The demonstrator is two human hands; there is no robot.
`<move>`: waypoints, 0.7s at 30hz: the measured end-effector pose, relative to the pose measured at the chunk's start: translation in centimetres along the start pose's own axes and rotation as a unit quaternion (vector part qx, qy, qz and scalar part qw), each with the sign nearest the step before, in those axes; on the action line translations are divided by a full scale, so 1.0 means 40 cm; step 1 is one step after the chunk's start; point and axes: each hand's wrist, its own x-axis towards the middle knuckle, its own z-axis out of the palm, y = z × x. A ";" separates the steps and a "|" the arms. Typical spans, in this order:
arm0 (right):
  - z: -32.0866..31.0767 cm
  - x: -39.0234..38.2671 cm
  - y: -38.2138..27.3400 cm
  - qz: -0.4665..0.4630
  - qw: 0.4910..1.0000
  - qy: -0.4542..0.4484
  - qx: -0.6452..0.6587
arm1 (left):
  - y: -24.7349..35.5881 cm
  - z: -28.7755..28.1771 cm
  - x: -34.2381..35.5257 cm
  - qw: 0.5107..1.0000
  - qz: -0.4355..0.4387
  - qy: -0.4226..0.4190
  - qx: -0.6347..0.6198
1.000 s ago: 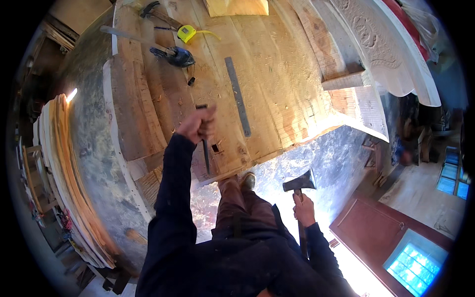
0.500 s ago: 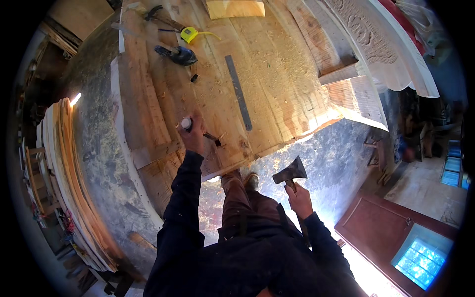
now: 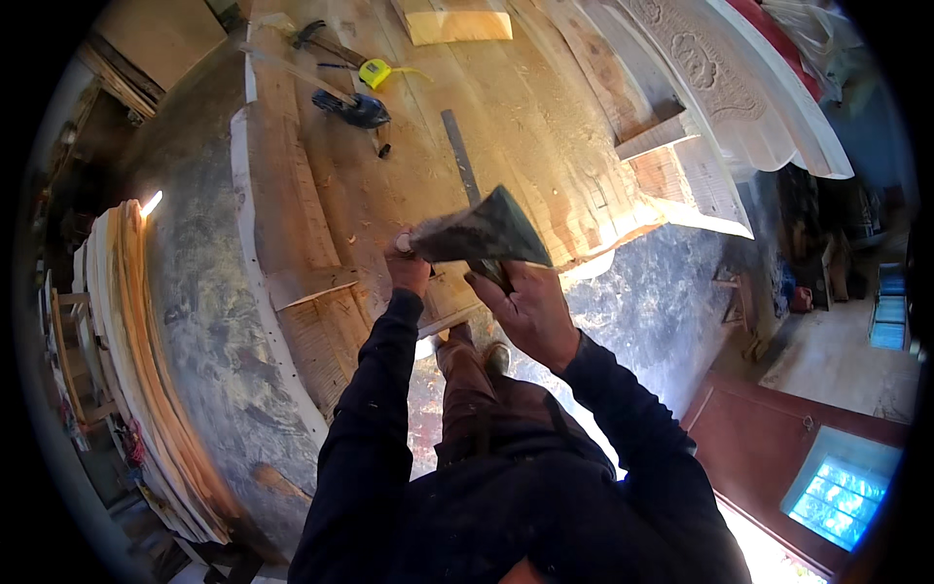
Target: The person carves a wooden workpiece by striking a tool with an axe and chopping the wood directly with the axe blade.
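Observation:
My right hand [image 3: 535, 316] is closed round the handle of an axe [image 3: 486, 234], its broad metal head raised over the near edge of the wooden panel [image 3: 545, 136]. My left hand [image 3: 410, 274] is closed low over that panel, partly behind the axe head. In it is a chisel, which the axe head and my fingers now mostly hide; half a second ago its dark handle and capped end showed, beside a small square hole in the wood. A flat metal ruler [image 3: 457, 146] lies beyond the axe, its near part covered.
Farther left on the panel lie a yellow tape measure [image 3: 374, 72], a hammer [image 3: 331, 44] and a dark tool [image 3: 355, 109]. Wood shavings are scattered about. A carved pale board [image 3: 696, 58] stands at the far right. Stacked planks [image 3: 146, 370] lean at the left, a reddish door [image 3: 739, 438] at right.
My right hand has lifted the axe up and to the left, from beside my leg to over the panel near my left hand. The view has shifted slightly.

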 end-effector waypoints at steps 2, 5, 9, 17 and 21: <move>0.004 0.038 -0.062 -0.021 0.999 -0.013 -0.028 | -0.076 -0.010 0.001 0.999 -0.006 -0.016 -0.046; 0.062 0.085 -0.058 -0.162 0.982 0.088 0.030 | -0.053 0.011 0.014 0.980 -0.093 -0.026 -0.171; 0.142 0.111 0.110 -0.037 0.983 -0.059 -0.170 | 0.002 0.028 0.013 0.987 -0.063 0.020 -0.147; 0.054 0.190 -0.072 -0.018 1.000 0.021 -0.007 | 0.011 -0.004 0.038 0.995 -0.079 -0.055 -0.017; 0.051 0.201 -0.218 -0.081 0.971 0.132 0.180 | 0.052 -0.017 0.032 0.994 -0.080 -0.061 -0.049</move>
